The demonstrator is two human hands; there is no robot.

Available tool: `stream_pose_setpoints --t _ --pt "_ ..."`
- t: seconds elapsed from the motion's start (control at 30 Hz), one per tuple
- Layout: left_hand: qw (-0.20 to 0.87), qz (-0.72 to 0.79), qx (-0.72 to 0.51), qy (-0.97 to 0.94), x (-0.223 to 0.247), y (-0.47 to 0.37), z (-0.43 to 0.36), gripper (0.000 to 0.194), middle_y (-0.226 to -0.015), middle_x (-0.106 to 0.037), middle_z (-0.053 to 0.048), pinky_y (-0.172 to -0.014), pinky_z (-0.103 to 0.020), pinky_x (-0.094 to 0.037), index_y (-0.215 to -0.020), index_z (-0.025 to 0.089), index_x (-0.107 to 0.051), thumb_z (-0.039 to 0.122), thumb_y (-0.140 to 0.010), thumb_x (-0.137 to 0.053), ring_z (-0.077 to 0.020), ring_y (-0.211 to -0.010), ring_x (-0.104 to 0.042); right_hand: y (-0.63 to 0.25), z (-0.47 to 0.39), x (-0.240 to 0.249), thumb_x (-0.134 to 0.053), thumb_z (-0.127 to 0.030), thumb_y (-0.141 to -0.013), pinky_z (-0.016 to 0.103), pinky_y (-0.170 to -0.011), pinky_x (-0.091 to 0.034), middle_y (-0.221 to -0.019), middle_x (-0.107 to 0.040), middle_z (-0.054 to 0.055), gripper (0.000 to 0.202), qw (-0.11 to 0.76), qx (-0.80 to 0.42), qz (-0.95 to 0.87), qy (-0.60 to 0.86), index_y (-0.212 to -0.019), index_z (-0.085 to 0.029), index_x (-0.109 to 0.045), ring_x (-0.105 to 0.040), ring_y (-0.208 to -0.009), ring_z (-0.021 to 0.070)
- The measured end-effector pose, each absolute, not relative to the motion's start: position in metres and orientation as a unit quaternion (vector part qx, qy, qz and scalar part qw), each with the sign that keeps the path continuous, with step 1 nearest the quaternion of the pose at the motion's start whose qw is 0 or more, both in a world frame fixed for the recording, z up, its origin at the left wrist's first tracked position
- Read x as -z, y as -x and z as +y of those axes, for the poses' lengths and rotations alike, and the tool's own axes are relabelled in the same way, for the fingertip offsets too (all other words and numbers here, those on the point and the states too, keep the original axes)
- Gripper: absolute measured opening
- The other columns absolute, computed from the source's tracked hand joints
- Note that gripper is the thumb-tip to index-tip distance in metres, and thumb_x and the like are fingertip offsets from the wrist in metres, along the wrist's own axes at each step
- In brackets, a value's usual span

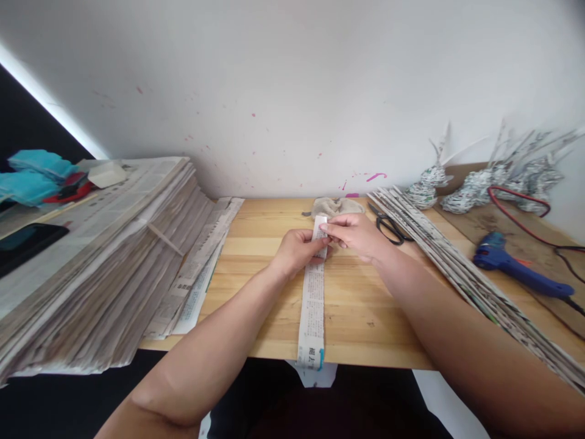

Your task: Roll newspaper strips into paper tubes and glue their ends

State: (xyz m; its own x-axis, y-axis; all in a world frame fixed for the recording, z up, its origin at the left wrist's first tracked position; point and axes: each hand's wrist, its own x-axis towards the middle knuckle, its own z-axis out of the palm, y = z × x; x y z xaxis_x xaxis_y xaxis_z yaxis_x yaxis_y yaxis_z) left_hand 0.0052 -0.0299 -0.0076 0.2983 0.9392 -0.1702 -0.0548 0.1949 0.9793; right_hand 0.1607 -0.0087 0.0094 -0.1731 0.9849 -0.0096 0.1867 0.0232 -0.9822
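Observation:
A long newspaper strip [312,305] runs up the wooden table, its near end hanging at the front edge. My left hand [299,251] grips the strip near its far end, thumb on top. Across from it, my right hand [350,233] pinches the same strip near its top corner. The two hands are close together, and some fingertips are hidden behind the paper. Just beyond them lies a crumpled beige cloth [336,207].
Stacked newspapers [150,256] fill the left, with cut strips [201,268] beside them. Black scissors [390,228], a bundle of paper rods [457,268], a blue glue gun [521,268] and woven paper pieces [475,189] are on the right.

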Motion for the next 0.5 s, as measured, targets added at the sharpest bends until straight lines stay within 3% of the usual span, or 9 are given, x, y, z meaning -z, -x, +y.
stream_pose_setpoints --t 0.27,0.5 --pt "0.609 0.453 -0.409 -0.507 0.0057 -0.0059 -0.0295 0.037 -0.080 -0.069 -0.008 -0.062 -0.026 -0.053 -0.083 0.014 -0.071 0.047 -0.068 -0.076 -0.0158 -0.072 -0.065 -0.1628 -0.0100 -0.0114 -0.077 -0.044 -0.067 0.023 -0.044 -0.032 -0.065 -0.061 0.002 0.035 0.385 -0.492 -0.609 0.489 -0.082 -0.014 -0.071 -0.046 -0.052 0.0082" --pt "0.606 0.455 -0.409 -0.509 0.0094 -0.0049 -0.0267 0.037 -0.077 -0.069 -0.008 -0.059 -0.025 -0.053 -0.082 0.013 -0.071 0.045 -0.064 -0.078 -0.0164 -0.070 -0.066 -0.1649 -0.0078 -0.0098 -0.076 -0.046 -0.067 0.024 -0.046 -0.033 -0.066 -0.061 0.002 0.034 0.390 -0.466 -0.622 0.494 -0.076 -0.014 -0.070 -0.046 -0.054 0.0089"
